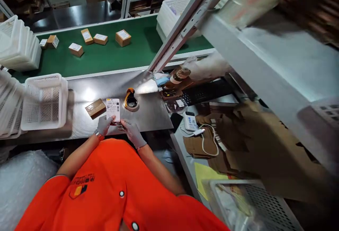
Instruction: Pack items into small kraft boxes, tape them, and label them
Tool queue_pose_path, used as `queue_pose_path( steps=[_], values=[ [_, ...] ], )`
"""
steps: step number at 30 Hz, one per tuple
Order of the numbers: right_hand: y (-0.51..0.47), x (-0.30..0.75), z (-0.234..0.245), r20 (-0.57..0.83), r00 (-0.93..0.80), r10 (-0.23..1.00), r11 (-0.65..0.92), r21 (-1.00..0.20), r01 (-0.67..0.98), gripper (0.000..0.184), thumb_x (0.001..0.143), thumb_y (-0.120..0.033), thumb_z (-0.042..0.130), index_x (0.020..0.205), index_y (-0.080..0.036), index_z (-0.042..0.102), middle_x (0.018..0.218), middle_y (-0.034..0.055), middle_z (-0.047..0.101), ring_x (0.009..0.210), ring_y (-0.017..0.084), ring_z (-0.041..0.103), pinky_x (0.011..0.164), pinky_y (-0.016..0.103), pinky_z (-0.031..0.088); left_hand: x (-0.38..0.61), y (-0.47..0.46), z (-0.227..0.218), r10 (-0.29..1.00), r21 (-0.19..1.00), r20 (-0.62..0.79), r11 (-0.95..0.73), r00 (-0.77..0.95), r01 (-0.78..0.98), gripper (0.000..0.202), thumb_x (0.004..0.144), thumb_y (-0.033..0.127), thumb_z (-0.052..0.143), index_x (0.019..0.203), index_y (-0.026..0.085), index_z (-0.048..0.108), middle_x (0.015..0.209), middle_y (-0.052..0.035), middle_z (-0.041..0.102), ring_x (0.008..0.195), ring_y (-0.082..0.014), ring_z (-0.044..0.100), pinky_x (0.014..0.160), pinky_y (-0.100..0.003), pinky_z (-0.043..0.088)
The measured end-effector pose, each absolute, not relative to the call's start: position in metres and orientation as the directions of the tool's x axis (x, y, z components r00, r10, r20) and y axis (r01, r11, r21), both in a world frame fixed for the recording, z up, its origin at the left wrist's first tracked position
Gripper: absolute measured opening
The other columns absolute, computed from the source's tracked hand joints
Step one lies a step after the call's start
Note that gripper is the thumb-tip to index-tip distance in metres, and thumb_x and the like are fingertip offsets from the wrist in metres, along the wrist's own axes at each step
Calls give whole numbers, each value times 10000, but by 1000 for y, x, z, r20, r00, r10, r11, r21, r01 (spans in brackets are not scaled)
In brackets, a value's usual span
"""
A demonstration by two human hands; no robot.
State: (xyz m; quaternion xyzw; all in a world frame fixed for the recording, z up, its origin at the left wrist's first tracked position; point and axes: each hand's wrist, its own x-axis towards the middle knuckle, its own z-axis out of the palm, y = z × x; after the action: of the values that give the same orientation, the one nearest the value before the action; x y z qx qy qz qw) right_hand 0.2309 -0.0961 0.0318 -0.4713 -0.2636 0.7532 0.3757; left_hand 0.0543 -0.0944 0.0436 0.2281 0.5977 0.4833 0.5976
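In the head view, the left hand [104, 125] pinches the printed label [113, 109] by its lower edge, near the front edge of the tabletop [153, 114]; the right hand [132, 132] curls at its corner, hold unclear. Peeling seems in hand; the next move likely calls for aligning it over the brown box [95, 108] just left.

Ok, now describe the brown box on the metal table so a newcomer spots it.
Find the green belt, then the metal table along its near side. There, between the white basket and the white label in the left hand, lies the brown box. Unlike the boxes on the belt, it shows no white label.
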Motion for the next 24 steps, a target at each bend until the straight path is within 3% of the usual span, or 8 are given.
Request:
queue_pose_path(
  steps=[4,11,19,22,24],
  values=[
    [-101,242,25,-498,-305,811,-579,-756,-305,588,665,-650,1042,977,-208,814,881,52,838,840,223,772,773,341,630,66,-100,43,818,822,-538,456,-204,-341,447,814,442,1012,1075,111,862,1028,-134,881,857,-280,842,791,-433,726],
    [-102,248,25,-495,-295,817,-573,-753,-324,587,599,-650,1063,875,-208,793,869,27,833,797,184,749,766,310,623,76,-104,42,815,817,-542,454,-203,-355,498,798,444,1015,1119,104,845,1071,-156,883,816,-271,841,779,-432,726],
    [-100,250,21,-483,-263,835,-547,-775,-315,567,616,-625,1058,925,-204,838,916,40,851,821,191,769,739,305,632,79,-98,44,817,816,-547,472,-181,-335,547,810,480,997,1170,105,827,1046,-141,873,790,-247,825,783,-413,714],
    [-98,247,19,-483,-234,844,-536,-789,-301,553,619,-633,1052,889,-196,846,905,48,842,791,185,749,724,312,623,76,-96,43,815,817,-556,500,-163,-286,515,849,470,966,1186,110,817,1067,-144,869,815,-252,822,812,-423,715],
    [-97,246,18,-488,-220,845,-534,-794,-290,556,621,-647,1046,863,-187,849,873,53,833,760,177,727,713,314,612,73,-96,43,826,845,-531,501,-189,-185,481,850,439,970,1178,123,813,1114,-158,855,931,-283,827,889,-445,709]
  ],
)
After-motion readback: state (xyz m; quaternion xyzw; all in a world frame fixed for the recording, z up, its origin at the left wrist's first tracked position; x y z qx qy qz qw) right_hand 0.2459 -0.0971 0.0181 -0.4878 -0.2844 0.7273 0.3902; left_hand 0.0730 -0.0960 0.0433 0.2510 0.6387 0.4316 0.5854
